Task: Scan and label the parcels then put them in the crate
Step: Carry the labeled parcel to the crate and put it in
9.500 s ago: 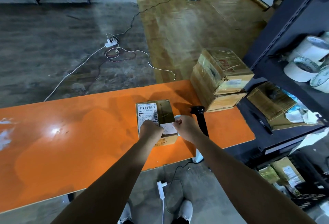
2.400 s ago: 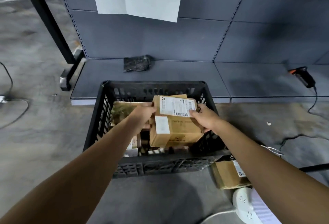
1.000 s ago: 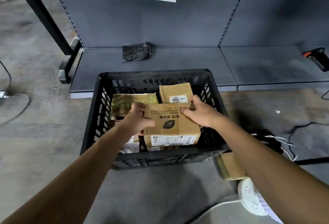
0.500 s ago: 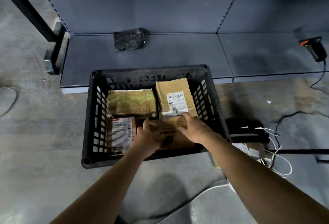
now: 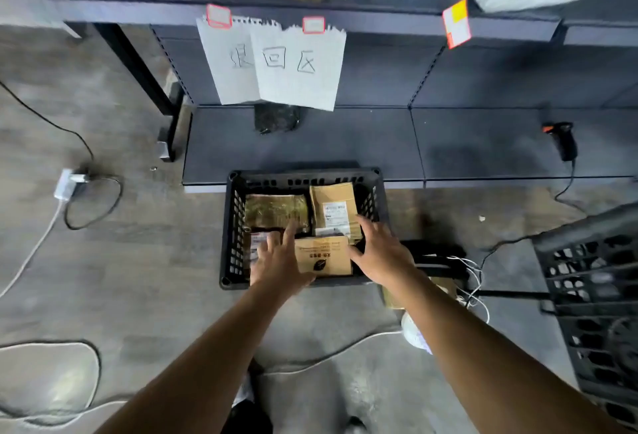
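A black plastic crate (image 5: 230, 226) stands on the floor in front of a dark shelf unit. A brown parcel with a leaf print (image 5: 322, 256) lies in its near right corner. Behind it lie a parcel with a white label (image 5: 333, 207) and a glossy taped parcel (image 5: 275, 210); a further labelled parcel at the near left is mostly hidden. My left hand (image 5: 278, 259) hovers over the crate to the left of the leaf parcel, fingers spread. My right hand (image 5: 379, 250) is to its right with fingers spread, holding nothing.
A second black crate (image 5: 593, 292) stands at the right edge. A barcode scanner (image 5: 562, 140) lies on the low shelf with its cable trailing. White paper signs (image 5: 276, 64) hang from the upper shelf. Cables and a power strip (image 5: 67, 183) lie on the floor at left.
Both hands have let go of the leaf-print parcel, which now lies flat in the crate, and have lifted off it with fingers spread. The camera has risen and pulled back.
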